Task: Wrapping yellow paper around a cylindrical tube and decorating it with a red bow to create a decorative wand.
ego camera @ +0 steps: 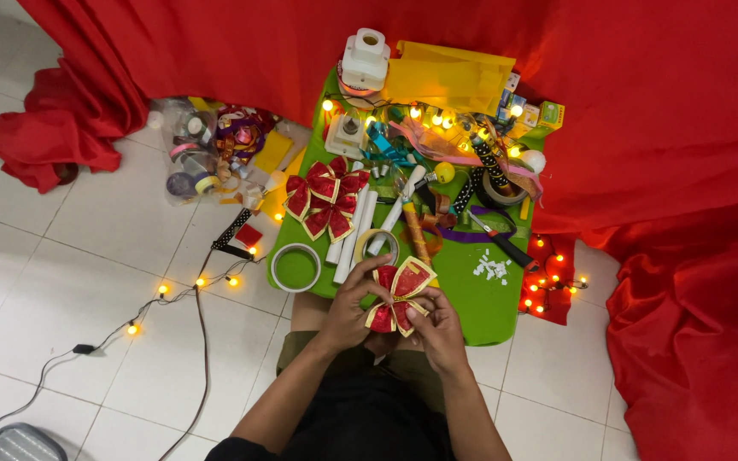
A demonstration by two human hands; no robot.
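My left hand and my right hand together hold a red ribbon bow with gold edging at the near edge of a green board. Fingers of both hands pinch the bow near its middle, the left from the left side, the right from below. A finished red and gold bow lies farther back on the board. Close to the left hand are a roll of tape, white glue sticks and a second tape roll.
The board's far half is crowded with ribbons, lit bulbs, a white glue gun, a dark-handled cutter, a white device and a yellow bag. Red cloth surrounds it. A light string and a ribbon pile lie on the white tiles at left.
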